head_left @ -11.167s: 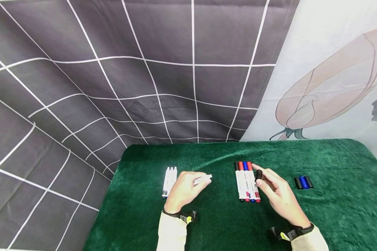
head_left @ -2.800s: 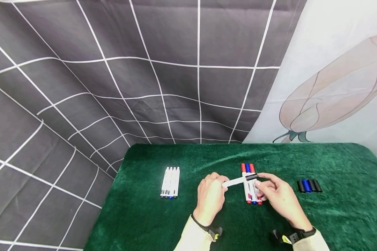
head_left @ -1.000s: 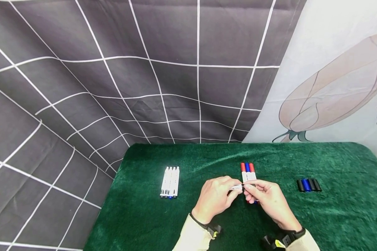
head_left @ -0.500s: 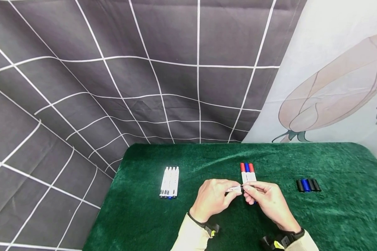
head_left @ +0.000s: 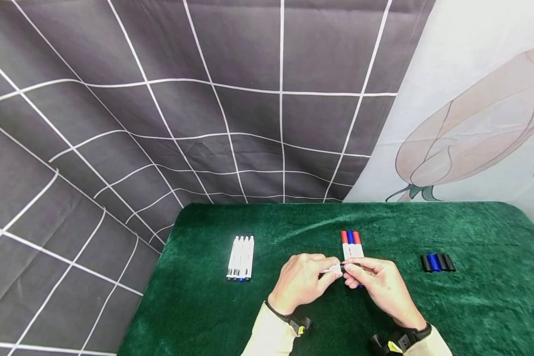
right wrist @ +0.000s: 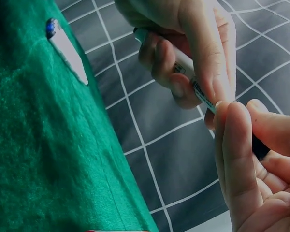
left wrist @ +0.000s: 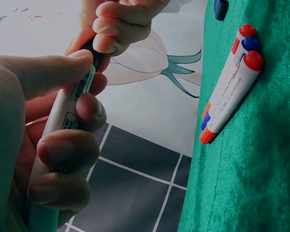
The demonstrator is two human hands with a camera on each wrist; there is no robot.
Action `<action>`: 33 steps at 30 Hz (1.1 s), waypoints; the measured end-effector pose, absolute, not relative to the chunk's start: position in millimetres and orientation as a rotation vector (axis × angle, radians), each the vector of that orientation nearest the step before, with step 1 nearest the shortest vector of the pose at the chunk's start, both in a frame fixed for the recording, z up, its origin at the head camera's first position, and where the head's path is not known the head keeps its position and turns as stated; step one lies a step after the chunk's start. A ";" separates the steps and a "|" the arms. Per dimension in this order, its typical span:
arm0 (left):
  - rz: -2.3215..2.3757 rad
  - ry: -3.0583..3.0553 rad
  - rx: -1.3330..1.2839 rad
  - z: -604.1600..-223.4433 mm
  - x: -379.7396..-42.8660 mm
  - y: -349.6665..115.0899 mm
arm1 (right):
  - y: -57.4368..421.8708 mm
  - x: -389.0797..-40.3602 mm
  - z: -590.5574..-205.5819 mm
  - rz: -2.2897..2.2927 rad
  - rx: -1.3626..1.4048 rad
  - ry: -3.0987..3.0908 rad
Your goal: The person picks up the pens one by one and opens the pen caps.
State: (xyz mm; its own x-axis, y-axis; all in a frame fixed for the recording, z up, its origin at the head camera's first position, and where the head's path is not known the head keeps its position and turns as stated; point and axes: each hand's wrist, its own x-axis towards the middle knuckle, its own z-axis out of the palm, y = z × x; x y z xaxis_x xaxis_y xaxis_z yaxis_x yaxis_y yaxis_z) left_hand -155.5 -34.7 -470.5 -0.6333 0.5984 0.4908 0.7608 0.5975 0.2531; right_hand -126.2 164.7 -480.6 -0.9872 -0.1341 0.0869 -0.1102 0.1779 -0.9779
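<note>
In the head view, my left hand [head_left: 300, 279] grips the white barrel of a marker [head_left: 335, 267] held crosswise above the cloth. My right hand [head_left: 380, 284] pinches the marker's black cap [right wrist: 260, 147], mostly covered by its fingers. The left thumb lies along the barrel near the cap end, and the fingertips of both hands meet there. Just beyond the hands lie capped markers [head_left: 351, 242], two red and one blue, partly hidden by the right hand. To the left, several uncapped white markers [head_left: 240, 257] lie side by side. Loose caps [head_left: 437, 262], black and blue, form a row on the right.
A green velvety cloth [head_left: 204, 316] covers the table, whose far edge runs along a dark grid-patterned curtain [head_left: 240, 113]. On the right hangs a white curtain [head_left: 374, 178] with a large flower print. Each wrist wears a black strap with a camera.
Since the oldest frame, the uncapped markers and the loose caps have each gained one, and the capped row has shrunk. In the last second both hands closed together at the cap and barely moved.
</note>
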 end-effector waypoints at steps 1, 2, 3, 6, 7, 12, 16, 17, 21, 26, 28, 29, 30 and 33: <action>-0.643 -2.478 -1.098 -470.2 -155.4 -34.8 | 164.5 -126.0 -480.6 -1.983 -0.269 2.408; -0.652 -2.487 -1.100 -469.9 -155.5 -34.8 | 164.3 -125.7 -480.6 -1.980 -0.287 2.419; -0.661 -2.494 -1.100 -469.6 -155.4 -34.9 | 164.2 -125.5 -480.6 -1.975 -0.301 2.432; -0.675 -2.508 -1.109 -469.2 -155.7 -34.5 | 164.2 -124.7 -480.6 -1.976 -0.297 2.433; -0.677 -2.511 -1.113 -469.1 -155.9 -34.3 | 164.3 -124.7 -480.8 -1.979 -0.299 2.429; -0.702 -2.525 -1.158 -468.5 -156.8 -35.9 | 165.3 -124.9 -481.7 -1.961 -0.329 2.434; -0.728 -2.538 -1.200 -467.7 -157.6 -38.7 | 165.1 -124.2 -481.4 -1.920 -0.351 2.478; -0.735 -2.542 -1.209 -467.3 -157.9 -39.3 | 165.0 -124.1 -481.5 -1.915 -0.355 2.486; -0.777 -2.566 -1.231 -465.5 -158.4 -41.1 | 165.0 -124.5 -483.4 -1.912 -0.424 2.512; -0.823 -2.598 -1.239 -464.8 -159.2 -42.3 | 165.1 -125.7 -486.4 -1.929 -0.571 2.524; -0.851 -2.608 -1.245 -465.1 -159.5 -42.5 | 164.8 -126.0 -487.2 -1.930 -0.604 2.531; -0.866 -2.613 -1.248 -465.2 -159.7 -42.6 | 164.7 -126.2 -487.6 -1.932 -0.612 2.535; -0.876 -2.618 -1.250 -465.5 -159.9 -42.8 | 164.4 -126.3 -487.9 -1.936 -0.622 2.533; -0.897 -2.631 -1.263 -465.8 -160.3 -43.6 | 164.0 -126.4 -488.5 -1.944 -0.673 2.527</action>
State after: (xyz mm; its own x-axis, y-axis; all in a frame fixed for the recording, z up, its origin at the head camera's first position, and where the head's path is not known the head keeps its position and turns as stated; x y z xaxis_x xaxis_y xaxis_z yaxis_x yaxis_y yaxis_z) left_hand -160.3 -43.6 -465.8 -0.6546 0.6854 0.3190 0.7374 0.4861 0.4690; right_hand -126.4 164.0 -488.5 -0.9081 -0.2498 0.3361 -0.3889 0.2052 -0.8981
